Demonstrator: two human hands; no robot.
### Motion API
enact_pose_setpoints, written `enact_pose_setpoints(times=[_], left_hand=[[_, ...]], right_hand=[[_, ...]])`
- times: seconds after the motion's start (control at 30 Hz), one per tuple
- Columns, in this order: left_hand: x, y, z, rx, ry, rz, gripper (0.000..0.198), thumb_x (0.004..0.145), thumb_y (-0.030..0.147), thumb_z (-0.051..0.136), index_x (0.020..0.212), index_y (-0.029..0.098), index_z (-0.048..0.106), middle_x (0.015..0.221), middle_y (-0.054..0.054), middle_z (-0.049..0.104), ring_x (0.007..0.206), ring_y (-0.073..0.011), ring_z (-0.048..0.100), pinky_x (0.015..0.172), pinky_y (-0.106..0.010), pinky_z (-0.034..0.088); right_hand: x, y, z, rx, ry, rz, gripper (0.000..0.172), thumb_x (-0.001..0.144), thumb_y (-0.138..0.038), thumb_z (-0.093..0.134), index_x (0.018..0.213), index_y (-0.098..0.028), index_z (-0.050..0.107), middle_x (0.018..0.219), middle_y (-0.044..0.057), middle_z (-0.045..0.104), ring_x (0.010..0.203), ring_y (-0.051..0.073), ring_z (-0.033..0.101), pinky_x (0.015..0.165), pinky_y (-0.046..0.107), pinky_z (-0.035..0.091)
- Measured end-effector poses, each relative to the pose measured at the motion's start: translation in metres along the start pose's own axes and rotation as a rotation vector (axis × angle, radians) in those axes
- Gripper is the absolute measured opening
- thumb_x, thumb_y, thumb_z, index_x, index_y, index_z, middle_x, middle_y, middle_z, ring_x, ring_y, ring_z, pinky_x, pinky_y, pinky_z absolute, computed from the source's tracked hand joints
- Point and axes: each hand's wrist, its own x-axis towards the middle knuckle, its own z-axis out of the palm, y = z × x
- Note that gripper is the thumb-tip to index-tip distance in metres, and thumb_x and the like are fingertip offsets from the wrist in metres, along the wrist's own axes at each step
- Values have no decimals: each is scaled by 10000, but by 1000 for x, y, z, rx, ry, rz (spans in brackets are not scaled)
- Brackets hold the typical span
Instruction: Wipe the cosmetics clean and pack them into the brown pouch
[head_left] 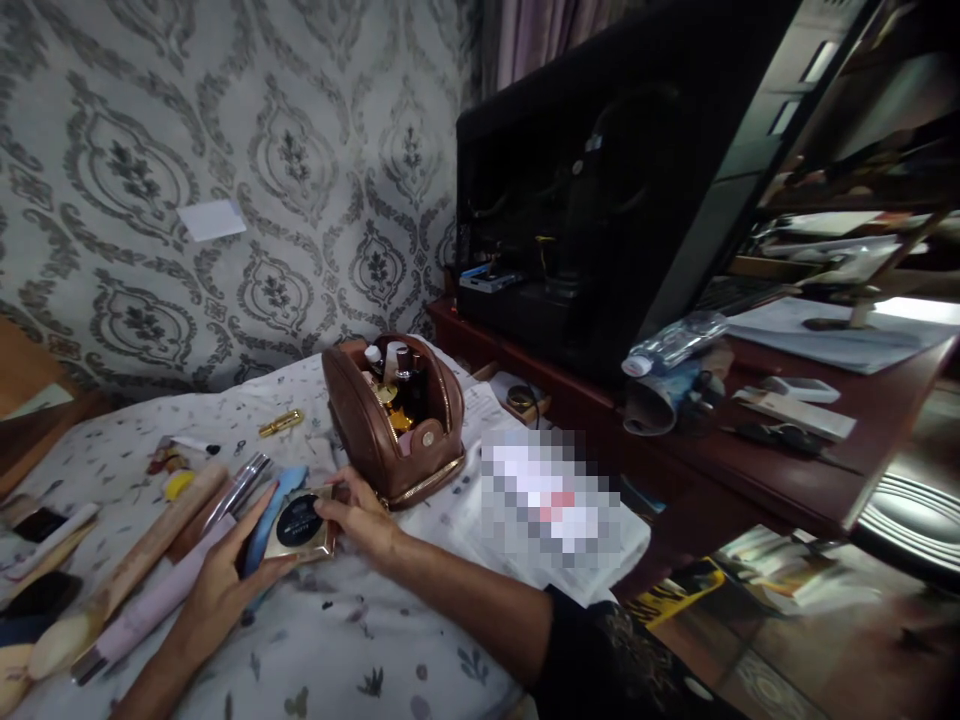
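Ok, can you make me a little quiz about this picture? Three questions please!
1. True or false: the brown bag on the bed is zipped shut.
2. What do the left hand and the right hand hold together? A) a spoon B) a flat gold case with a round black top C) a phone
3. Which hand is nearer the bag?

Key:
1. False. It is open, with small bottles standing inside.
2. B
3. The right hand.
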Motion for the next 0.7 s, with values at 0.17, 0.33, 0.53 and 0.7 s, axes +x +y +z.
enact_pose_setpoints(times=[0.17, 0.33, 0.53, 0.7], left_hand=[[4, 0, -4, 40, 80, 35, 757, 667, 672, 721, 1284, 236, 666, 1387, -82, 622, 1348, -360, 506, 1110, -507, 432], [5, 0, -7, 64, 178, 40, 657, 663, 657, 721, 1182, 255, 723, 1337, -64, 657, 1330, -354, 524, 1081, -487, 475], [3, -1, -7, 7, 225, -27, 547, 691, 613, 707, 1116, 268, 732, 1277, -40, 693, 1269, -323, 582, 1146, -482, 398], [1, 8, -3, -16, 256, -77, 561, 707, 646, 672, 1092, 241, 719, 1239, -26, 709, 1223, -327, 609, 1147, -507, 388]], right_hand=[[-3, -4, 0, 140, -1, 51, 393, 608, -277, 742, 927, -222, 519, 732, -59, 561, 654, 133, 562, 595, 254, 450], [-4, -8, -3, 204, -48, 110, 628, 543, -274, 820, 1127, -190, 607, 917, -8, 646, 789, 146, 604, 634, 238, 457], [-9, -19, -7, 158, -196, 236, 1114, 459, -268, 924, 1444, -234, 405, 1051, 10, 665, 790, 148, 633, 602, 228, 458], [-11, -21, -3, 189, -226, 195, 1018, 332, -323, 979, 1244, -228, 538, 1013, -28, 655, 972, 163, 640, 851, 263, 499]])
